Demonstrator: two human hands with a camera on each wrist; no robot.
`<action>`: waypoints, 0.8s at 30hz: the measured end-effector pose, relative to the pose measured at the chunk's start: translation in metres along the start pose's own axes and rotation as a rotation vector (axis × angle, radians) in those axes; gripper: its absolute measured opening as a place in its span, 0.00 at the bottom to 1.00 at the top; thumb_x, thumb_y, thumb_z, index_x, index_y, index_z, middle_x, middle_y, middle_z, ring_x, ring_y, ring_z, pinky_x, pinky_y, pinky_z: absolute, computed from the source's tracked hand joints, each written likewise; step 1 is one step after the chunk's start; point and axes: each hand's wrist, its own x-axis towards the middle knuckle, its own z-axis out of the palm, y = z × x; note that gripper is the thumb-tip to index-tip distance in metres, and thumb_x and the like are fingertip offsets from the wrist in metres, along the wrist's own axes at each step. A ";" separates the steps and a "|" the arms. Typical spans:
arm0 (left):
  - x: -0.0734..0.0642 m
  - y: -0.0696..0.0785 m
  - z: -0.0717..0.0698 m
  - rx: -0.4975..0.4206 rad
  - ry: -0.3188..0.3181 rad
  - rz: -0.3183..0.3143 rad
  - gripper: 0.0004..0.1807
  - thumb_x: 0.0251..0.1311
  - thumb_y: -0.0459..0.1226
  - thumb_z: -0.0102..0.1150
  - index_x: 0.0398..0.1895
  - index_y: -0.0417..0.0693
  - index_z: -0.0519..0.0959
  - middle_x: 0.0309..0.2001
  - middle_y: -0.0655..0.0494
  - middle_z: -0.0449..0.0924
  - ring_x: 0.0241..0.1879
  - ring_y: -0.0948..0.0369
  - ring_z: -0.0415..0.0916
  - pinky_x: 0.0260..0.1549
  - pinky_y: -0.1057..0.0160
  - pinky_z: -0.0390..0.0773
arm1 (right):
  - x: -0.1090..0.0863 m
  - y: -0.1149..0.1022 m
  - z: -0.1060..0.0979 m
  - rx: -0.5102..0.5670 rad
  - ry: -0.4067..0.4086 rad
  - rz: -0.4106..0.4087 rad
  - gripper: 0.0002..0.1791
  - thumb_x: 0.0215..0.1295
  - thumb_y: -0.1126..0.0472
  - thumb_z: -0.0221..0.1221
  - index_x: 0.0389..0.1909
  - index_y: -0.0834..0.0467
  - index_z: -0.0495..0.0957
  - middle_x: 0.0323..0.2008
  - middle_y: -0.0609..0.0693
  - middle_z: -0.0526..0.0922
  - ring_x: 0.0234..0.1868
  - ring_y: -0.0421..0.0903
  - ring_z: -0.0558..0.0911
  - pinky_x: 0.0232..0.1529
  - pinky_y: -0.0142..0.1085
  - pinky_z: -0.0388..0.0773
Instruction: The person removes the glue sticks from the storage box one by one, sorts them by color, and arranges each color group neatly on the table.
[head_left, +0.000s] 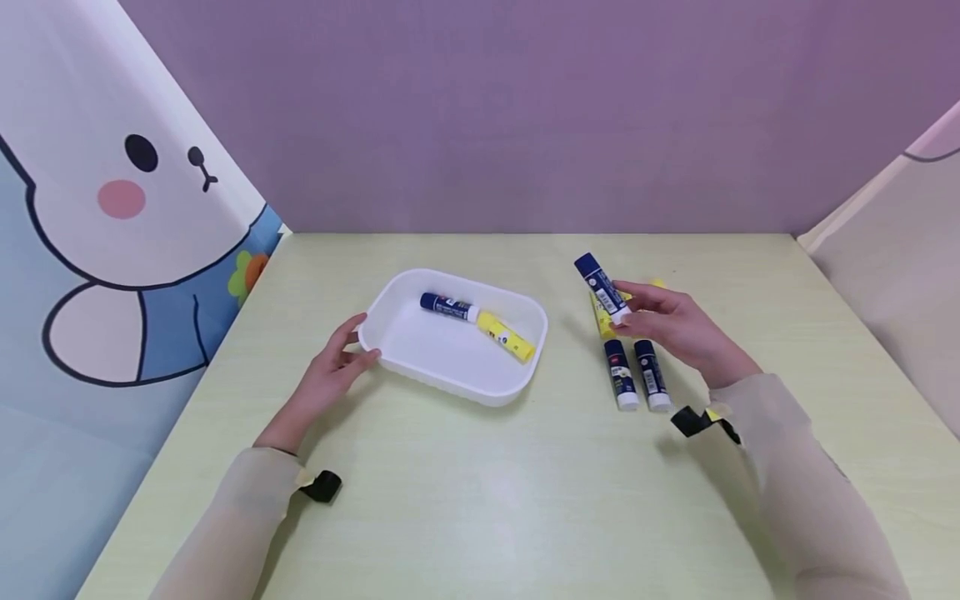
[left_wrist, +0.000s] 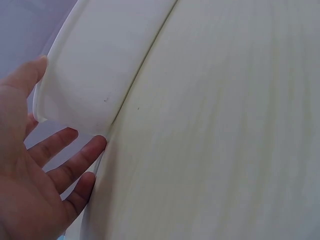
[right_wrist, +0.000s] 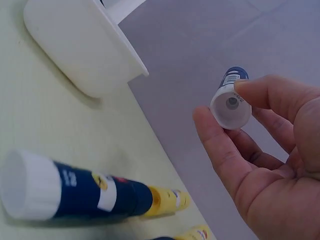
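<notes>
My right hand (head_left: 663,321) pinches a navy glue stick (head_left: 597,282) near its white base, between thumb and fingers. The stick is raised over the table and tilted, navy cap up and to the left; its hollow white base (right_wrist: 231,112) faces the right wrist camera. At the left end of a white plastic tray (head_left: 450,350), my left hand (head_left: 330,367) grips the wall, the thumb (left_wrist: 35,72) at the rim and fingertips low on the outside. In the tray a navy glue stick (head_left: 447,306) and a yellow glue stick (head_left: 506,335) lie end to end.
Two navy glue sticks (head_left: 621,375) (head_left: 652,375) lie side by side below the right hand. Behind them a yellow glue stick (head_left: 602,317) is partly covered by the hand, and another yellow end (head_left: 657,283) peeks out. A purple backdrop (head_left: 525,117) stands behind the pale table (head_left: 465,500).
</notes>
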 end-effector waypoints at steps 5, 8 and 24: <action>0.000 -0.001 0.000 0.000 0.002 -0.003 0.38 0.73 0.50 0.54 0.80 0.59 0.49 0.68 0.40 0.64 0.52 0.45 0.73 0.43 0.56 0.73 | -0.009 0.003 -0.006 -0.017 0.040 0.055 0.29 0.70 0.70 0.58 0.69 0.47 0.73 0.47 0.60 0.63 0.45 0.41 0.85 0.50 0.31 0.77; 0.000 -0.001 0.000 0.002 0.004 0.001 0.39 0.72 0.50 0.54 0.80 0.58 0.49 0.68 0.40 0.64 0.52 0.44 0.73 0.42 0.56 0.73 | -0.015 0.005 -0.010 -0.017 0.048 0.055 0.29 0.70 0.70 0.58 0.70 0.48 0.72 0.47 0.60 0.63 0.45 0.41 0.85 0.50 0.31 0.77; 0.001 -0.003 0.001 0.001 0.007 0.017 0.37 0.73 0.49 0.54 0.79 0.57 0.50 0.67 0.40 0.65 0.51 0.45 0.74 0.42 0.56 0.73 | -0.054 0.024 -0.034 0.057 0.076 0.009 0.29 0.71 0.75 0.54 0.68 0.49 0.74 0.46 0.56 0.66 0.45 0.41 0.84 0.48 0.31 0.78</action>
